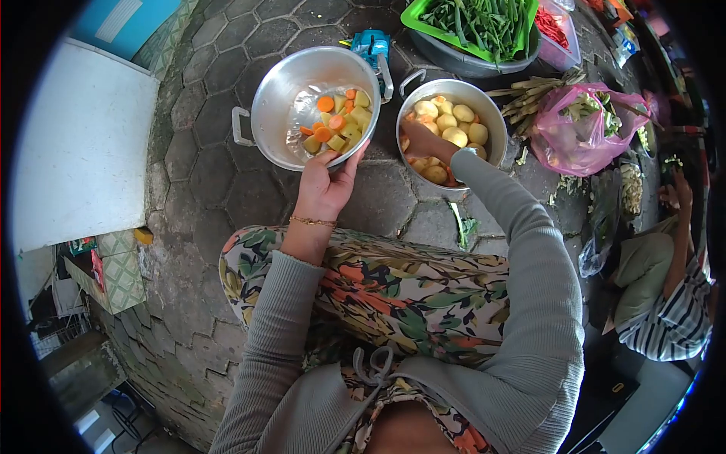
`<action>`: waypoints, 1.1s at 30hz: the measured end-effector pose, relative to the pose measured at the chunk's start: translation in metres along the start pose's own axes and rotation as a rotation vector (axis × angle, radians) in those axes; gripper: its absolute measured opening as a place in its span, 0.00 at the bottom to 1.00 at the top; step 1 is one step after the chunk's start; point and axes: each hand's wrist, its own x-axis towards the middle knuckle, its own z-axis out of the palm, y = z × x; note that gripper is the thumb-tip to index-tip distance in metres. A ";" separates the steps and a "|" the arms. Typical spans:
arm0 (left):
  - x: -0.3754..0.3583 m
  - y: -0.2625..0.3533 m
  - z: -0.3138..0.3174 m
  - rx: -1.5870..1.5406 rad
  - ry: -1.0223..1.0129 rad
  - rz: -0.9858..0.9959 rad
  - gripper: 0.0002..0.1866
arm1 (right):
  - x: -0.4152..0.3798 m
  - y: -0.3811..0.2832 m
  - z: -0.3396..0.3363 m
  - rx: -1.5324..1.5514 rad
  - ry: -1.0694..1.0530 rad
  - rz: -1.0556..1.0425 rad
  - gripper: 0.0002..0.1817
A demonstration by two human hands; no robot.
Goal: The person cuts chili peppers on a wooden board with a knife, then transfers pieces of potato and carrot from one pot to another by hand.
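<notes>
My left hand (327, 181) grips the near rim of a silver metal pot (266, 113), thumb along the outside. Inside lie cut carrot pieces (325, 104) and potato chunks (352, 130), gathered toward its right side. My right hand (428, 142) reaches down into a second metal pot (496, 121), which holds peeled whole potatoes (455, 136) and some orange carrot pieces. The fingers of that hand are sunk among the vegetables, so what they hold is hidden. Both pots stand side by side on the stone paving, in front of my folded legs.
Past the right pot stands a grey basin (469, 64) under a green tray (414, 17) of leafy greens. A pink plastic bag (563, 140) of vegetable scraps lies to the right, near another person (665, 303). A blue packet (370, 45) sits behind the left pot.
</notes>
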 end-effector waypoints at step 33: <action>-0.004 -0.002 0.004 0.035 0.015 -0.043 0.28 | -0.034 -0.016 0.022 -0.537 0.048 -0.172 0.17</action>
